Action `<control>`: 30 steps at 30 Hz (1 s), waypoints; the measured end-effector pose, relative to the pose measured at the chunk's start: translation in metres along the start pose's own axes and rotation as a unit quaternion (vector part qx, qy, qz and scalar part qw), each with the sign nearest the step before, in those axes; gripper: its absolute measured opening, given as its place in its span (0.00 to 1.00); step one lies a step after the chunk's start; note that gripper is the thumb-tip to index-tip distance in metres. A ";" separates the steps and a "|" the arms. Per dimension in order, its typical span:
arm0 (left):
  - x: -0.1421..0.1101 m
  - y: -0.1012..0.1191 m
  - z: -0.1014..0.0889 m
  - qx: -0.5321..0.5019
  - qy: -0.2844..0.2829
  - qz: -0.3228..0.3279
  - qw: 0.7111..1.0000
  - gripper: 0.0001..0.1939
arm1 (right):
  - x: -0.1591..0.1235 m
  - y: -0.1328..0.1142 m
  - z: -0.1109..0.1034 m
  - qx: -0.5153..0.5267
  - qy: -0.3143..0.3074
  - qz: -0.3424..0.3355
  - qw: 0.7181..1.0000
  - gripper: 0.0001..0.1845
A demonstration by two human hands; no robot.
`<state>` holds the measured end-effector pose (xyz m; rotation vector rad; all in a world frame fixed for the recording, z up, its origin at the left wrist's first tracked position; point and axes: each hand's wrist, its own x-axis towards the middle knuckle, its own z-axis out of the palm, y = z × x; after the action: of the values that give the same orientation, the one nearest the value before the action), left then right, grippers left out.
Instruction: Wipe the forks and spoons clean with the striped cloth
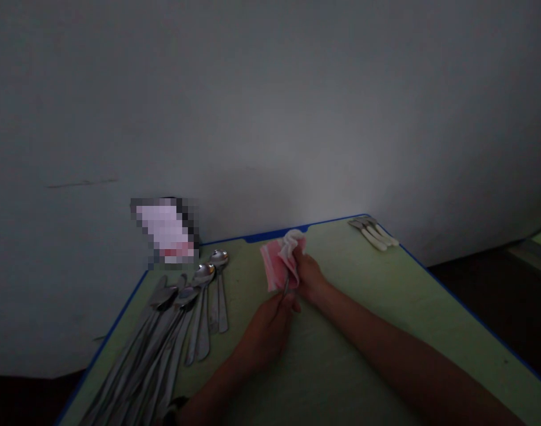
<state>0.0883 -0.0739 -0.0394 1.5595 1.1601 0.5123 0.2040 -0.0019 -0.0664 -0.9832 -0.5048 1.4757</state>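
Observation:
Near the middle of the table, my left hand (pixel 270 325) is closed round the thin metal handle of a piece of cutlery (pixel 287 283). Its far end disappears into a pink and white cloth (pixel 274 264), so I cannot tell its kind. My right hand (pixel 312 277) grips that cloth, bunched about the cutlery. Left of my hands lies a pile of metal spoons (pixel 203 275) and other long-handled cutlery (pixel 141 349), many overlapping. At the far right corner rest several forks (pixel 372 232) with white handles, side by side.
The pale green table (pixel 341 367) has a blue edge and stands against a grey wall (pixel 297 106). A phone-like device with a blurred bright screen (pixel 164 228) leans at the far left corner. Dark floor (pixel 483 284) shows on the right.

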 end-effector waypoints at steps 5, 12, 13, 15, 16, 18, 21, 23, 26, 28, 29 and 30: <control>0.004 -0.005 0.000 0.064 0.050 0.044 0.996 0.21 | -0.013 0.007 0.007 -0.022 -0.035 0.030 0.999 0.21; 0.002 -0.003 -0.001 0.100 0.042 0.045 0.993 0.21 | -0.006 0.002 0.004 -0.029 -0.050 0.001 0.998 0.18; 0.002 -0.002 -0.001 0.111 0.033 0.046 0.992 0.21 | -0.004 0.001 0.003 -0.029 -0.045 -0.010 0.999 0.18; 0.001 -0.002 -0.002 0.147 0.020 0.063 0.987 0.20 | -0.001 -0.001 0.001 -0.029 -0.028 -0.034 0.999 0.17; 0.001 -0.002 -0.003 0.167 0.015 0.078 0.983 0.20 | 0.001 -0.002 0.000 -0.029 -0.018 -0.047 0.998 0.16; 0.000 -0.002 -0.005 0.197 0.000 0.103 0.975 0.18 | 0.004 -0.003 -0.002 -0.029 0.005 -0.070 0.997 0.16; -0.001 0.000 -0.007 0.211 -0.019 0.106 0.971 0.17 | 0.009 -0.002 -0.006 -0.026 0.036 -0.084 0.995 0.19; -0.002 0.001 -0.008 0.202 -0.027 0.102 0.974 0.17 | 0.013 -0.002 -0.009 -0.022 0.052 -0.080 0.995 0.21; -0.003 0.005 -0.010 0.173 -0.035 0.099 0.979 0.18 | 0.016 -0.003 -0.011 -0.015 0.061 -0.067 0.996 0.24; -0.003 0.007 -0.010 0.156 -0.023 0.090 0.983 0.19 | 0.016 -0.003 -0.010 -0.009 0.058 -0.056 0.997 0.25; -0.003 0.008 -0.010 0.148 -0.015 0.083 0.985 0.20 | 0.015 -0.002 -0.009 -0.006 0.053 -0.050 0.997 0.24; -0.003 0.008 -0.009 0.138 -0.007 0.073 0.988 0.20 | 0.013 -0.002 -0.008 -0.002 0.046 -0.044 0.998 0.24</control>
<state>0.0831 -0.0716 -0.0282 1.8945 1.1466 0.4496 0.2126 0.0090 -0.0729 -1.0149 -0.4790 1.3454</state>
